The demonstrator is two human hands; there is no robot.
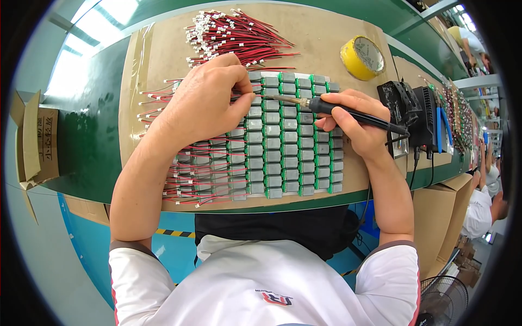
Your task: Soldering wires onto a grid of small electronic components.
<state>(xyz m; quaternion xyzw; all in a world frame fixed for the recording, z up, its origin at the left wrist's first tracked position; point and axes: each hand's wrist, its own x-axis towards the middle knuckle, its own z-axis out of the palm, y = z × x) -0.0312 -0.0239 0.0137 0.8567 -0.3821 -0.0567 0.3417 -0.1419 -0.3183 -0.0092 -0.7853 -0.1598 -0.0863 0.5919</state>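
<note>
My right hand (356,117) is closed round the black handle of a soldering iron (348,113). The iron's metal tip points left, over the upper rows of small grey battery cells (289,135) with green edges. In a pinch beside the tip, my left hand (215,98) holds a thin red wire (258,95); its far end is hidden by the fingers. Red and black wires with white connectors (191,168) spread out from the left columns of cells, partly under my left forearm. Whether the tip touches a cell, I cannot tell.
Behind the cells lies a heap of red wires with white plugs (228,37). A yellow tape roll (361,57) sits at the back right, near a black soldering stand (399,100) and blue-handled pliers (444,127). An open carton (41,141) stands left; a fan (443,299) is lower right.
</note>
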